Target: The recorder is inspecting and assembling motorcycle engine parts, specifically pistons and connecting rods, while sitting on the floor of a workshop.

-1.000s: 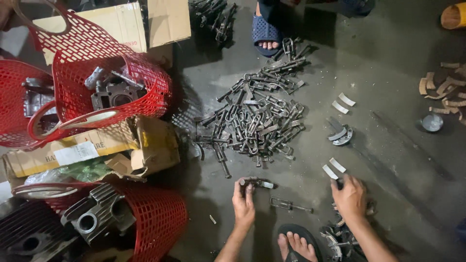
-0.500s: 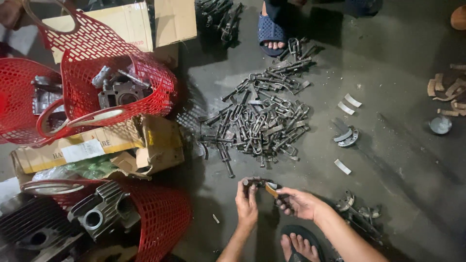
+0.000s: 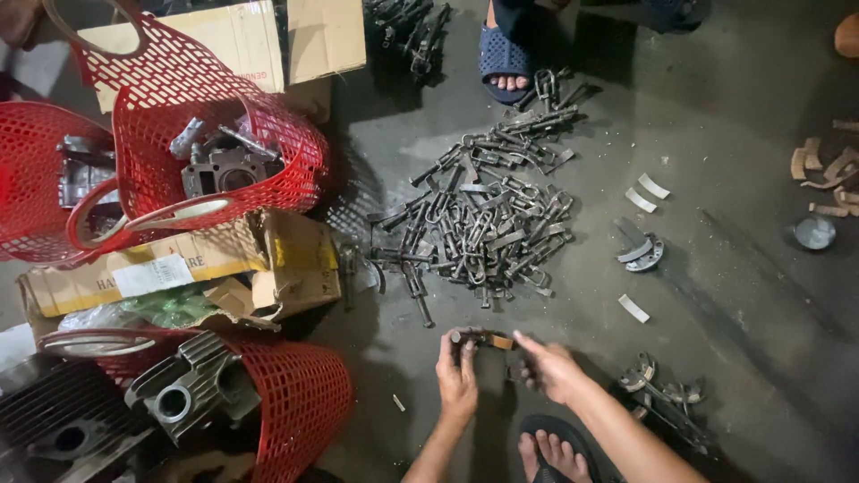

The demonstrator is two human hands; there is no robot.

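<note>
At 6 o'clock in the view, the left hand (image 3: 458, 376) and right hand (image 3: 553, 368) both close their fingers on a small dark metal part with a tan end (image 3: 483, 339), held just above the concrete floor (image 3: 734, 295). The heap of similar metal parts (image 3: 483, 215) lies at 12 o'clock from it, red mesh baskets (image 3: 215, 152) at 10 o'clock.

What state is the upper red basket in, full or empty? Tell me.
Partly full: the red basket holds a grey engine cylinder and other metal parts.

One head-worn camera looks steeply down at the floor (image 3: 734, 295) (from fairly close), facing forward over the heap of metal parts (image 3: 483, 215)
</note>
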